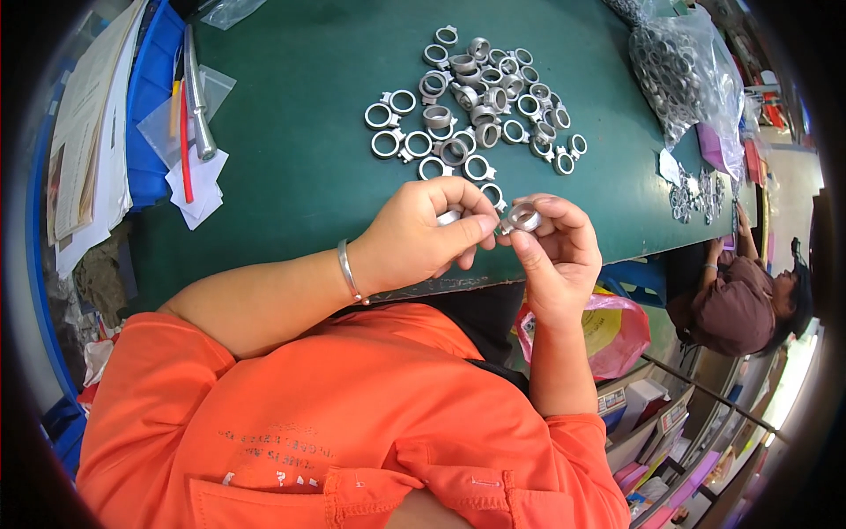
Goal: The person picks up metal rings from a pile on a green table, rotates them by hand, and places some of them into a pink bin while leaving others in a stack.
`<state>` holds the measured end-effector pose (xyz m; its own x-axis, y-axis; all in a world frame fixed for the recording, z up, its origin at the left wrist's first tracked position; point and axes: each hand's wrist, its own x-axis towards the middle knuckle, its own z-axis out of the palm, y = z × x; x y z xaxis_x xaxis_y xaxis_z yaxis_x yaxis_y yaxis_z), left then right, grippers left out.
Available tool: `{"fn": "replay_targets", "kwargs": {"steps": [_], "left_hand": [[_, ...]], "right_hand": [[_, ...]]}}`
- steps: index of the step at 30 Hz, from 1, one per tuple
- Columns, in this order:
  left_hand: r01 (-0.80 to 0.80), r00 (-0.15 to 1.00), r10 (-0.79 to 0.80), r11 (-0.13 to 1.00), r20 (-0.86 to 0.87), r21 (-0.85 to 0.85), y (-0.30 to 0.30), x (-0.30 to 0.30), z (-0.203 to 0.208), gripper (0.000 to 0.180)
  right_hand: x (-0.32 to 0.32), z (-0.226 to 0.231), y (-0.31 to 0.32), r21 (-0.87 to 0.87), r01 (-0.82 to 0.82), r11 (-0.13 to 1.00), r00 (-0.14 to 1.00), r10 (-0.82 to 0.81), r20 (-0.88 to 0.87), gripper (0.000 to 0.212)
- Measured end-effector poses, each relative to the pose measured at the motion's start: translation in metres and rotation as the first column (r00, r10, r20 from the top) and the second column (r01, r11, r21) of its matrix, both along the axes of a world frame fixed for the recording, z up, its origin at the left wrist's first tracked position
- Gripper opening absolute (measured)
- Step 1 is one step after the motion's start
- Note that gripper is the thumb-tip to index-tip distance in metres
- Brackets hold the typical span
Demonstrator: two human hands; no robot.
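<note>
Head view: the right hand [564, 251] pinches a silvery ring [525, 217] between thumb and fingertips, holding it tilted near the table's front edge. The left hand [430, 231] has its thumb and forefinger drawn together just beside the lug on that ring; whether they grip anything tiny there, I cannot tell. Its other fingers are curled, and a second ring [449, 217] shows inside the curl, seemingly kept against the palm. Beyond the hands, a loose heap of similar rings [483, 115] is spread over the green table [300, 106], the closest one lying just past the fingertips.

What could go wrong: the right hand has only a small, smooth rim to grip, so a firm push from the left thumb might twist the ring out. Being so close to the edge, it could drop toward the lap or the pink bag [619, 339] below. Opening the left fingers too far might also release the second ring, which could then mix with the heap
</note>
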<state>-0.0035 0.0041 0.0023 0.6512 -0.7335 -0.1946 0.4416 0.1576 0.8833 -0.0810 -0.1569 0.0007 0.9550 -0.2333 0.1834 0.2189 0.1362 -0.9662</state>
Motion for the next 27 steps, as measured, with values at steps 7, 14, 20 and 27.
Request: {"fn": "replay_targets", "kwargs": {"steps": [7, 14, 20, 27], "left_hand": [[0.028, 0.971, -0.033, 0.999, -0.236, -0.026, -0.001, 0.001, -0.005, 0.017], [-0.067, 0.874, -0.032, 0.98, -0.486, -0.185, 0.003, 0.015, 0.003, 0.027], [-0.18, 0.873, 0.038, 0.952, -0.487, -0.247, 0.005, 0.019, -0.001, 0.014], [-0.064, 0.96, 0.047, 0.996, -0.276, -0.054, 0.002, 0.011, 0.002, 0.012]], "right_hand": [[0.005, 0.005, 0.007, -0.633, 0.265, 0.727, 0.947, -0.075, 0.311, 0.031], [0.015, 0.012, -0.002, -0.738, 0.326, 0.591, 0.944, -0.168, 0.283, 0.022], [0.023, -0.007, -0.007, -0.901, 0.052, 0.43, 0.998, -0.054, 0.032, 0.014], [0.013, -0.004, -0.013, -0.501, 0.03, 0.865, 0.999, -0.011, 0.042, 0.013]]}}
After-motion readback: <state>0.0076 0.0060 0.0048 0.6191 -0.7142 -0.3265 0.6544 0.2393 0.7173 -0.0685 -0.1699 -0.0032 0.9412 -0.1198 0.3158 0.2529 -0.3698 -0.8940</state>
